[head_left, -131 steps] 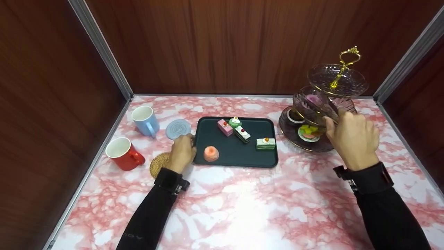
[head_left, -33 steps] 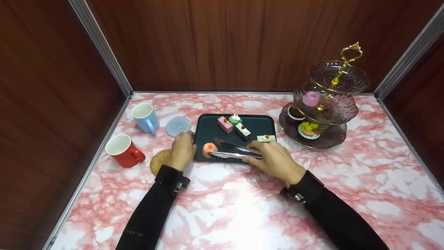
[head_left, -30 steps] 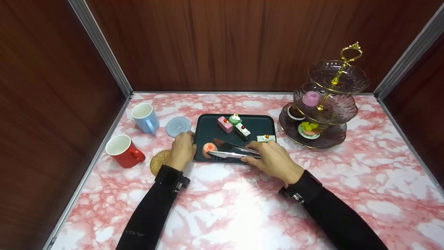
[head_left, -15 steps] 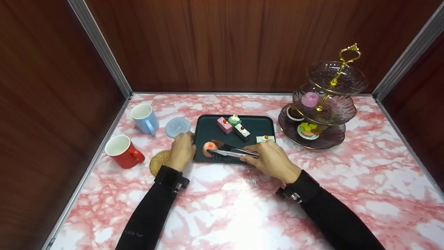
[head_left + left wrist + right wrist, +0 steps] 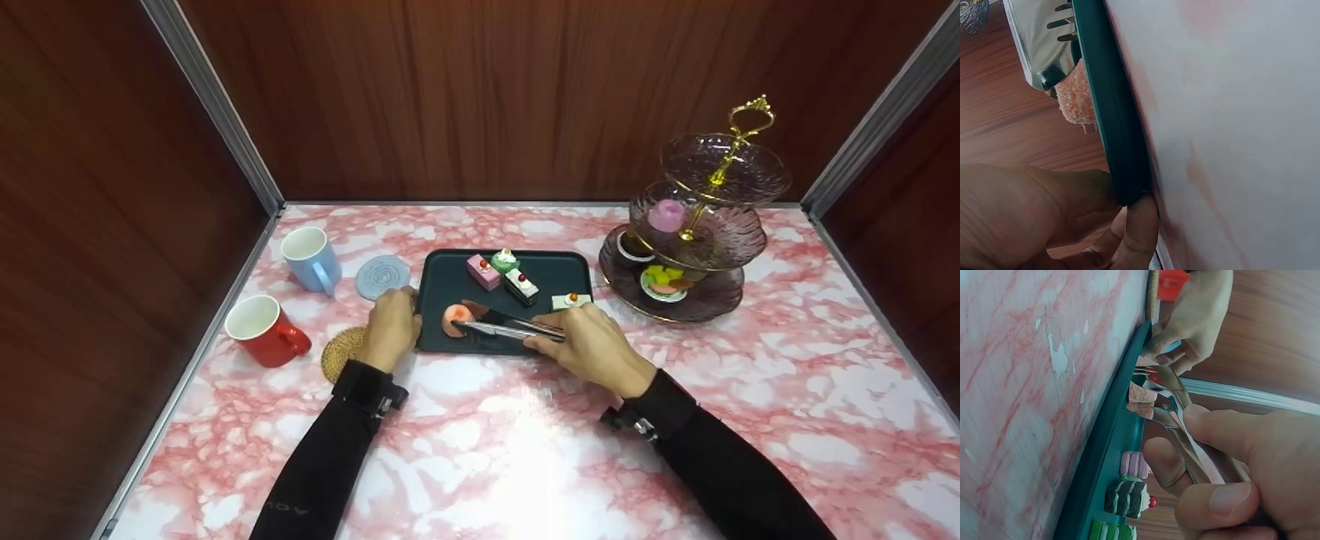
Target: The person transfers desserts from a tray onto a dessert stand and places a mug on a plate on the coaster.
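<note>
My left hand (image 5: 391,330) pinches the left edge of a dark green tray (image 5: 439,277); in the left wrist view, thumb and fingers clasp its corner. My right hand (image 5: 596,349) holds metal serving tongs (image 5: 510,331), pointing left low over the tray. Their tips stand on either side of a small peach-coloured toy dessert (image 5: 453,318) near the tray's front left. The right wrist view has both tong blades (image 5: 1176,439) right at the dessert's sides. Also on the tray are a pink cake slice (image 5: 483,274), a green round cake (image 5: 505,260), a dark layered slice (image 5: 521,288) and a green-and-white slice (image 5: 568,301).
A three-tier glass stand (image 5: 739,244) at the right carries a purple dessert (image 5: 667,215) and small cakes below. At the left are a blue mug (image 5: 309,259), a red mug (image 5: 266,337), a grey coaster (image 5: 382,276) and a woven coaster (image 5: 341,355). Wooden panels surround the table.
My right hand has come with the tongs from the tiered stand leftward to the tray. Over the last second the tong tips have drawn closer together around the peach dessert. My left hand stays put.
</note>
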{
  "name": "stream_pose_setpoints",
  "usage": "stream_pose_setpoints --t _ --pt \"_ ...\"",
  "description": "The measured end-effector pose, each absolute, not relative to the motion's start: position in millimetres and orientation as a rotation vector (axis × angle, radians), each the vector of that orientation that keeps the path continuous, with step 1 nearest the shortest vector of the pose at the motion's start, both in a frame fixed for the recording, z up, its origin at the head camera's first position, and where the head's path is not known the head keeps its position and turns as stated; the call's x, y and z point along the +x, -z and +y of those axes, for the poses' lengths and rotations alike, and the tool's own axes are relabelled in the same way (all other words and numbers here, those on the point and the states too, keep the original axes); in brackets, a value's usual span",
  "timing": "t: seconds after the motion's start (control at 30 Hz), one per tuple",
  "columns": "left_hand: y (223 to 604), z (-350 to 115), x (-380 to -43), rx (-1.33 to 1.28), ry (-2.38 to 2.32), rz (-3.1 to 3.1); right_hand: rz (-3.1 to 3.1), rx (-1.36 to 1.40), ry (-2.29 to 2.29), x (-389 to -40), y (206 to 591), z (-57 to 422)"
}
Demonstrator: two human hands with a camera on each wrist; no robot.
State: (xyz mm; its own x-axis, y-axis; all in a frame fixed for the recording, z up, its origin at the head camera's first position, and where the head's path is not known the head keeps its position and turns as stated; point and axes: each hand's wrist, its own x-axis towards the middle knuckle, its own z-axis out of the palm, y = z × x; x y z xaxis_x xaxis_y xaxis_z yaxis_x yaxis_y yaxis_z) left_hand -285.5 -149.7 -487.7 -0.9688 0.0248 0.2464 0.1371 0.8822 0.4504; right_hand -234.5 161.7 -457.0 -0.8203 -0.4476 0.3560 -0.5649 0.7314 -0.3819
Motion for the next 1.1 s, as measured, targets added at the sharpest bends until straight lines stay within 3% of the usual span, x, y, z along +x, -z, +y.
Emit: stream_pose_setpoints --t 1.1 --pt "488 -151 -286 -0.118 0.711 -2.827 -2.602 0.621 -0.733 -216 431 210"
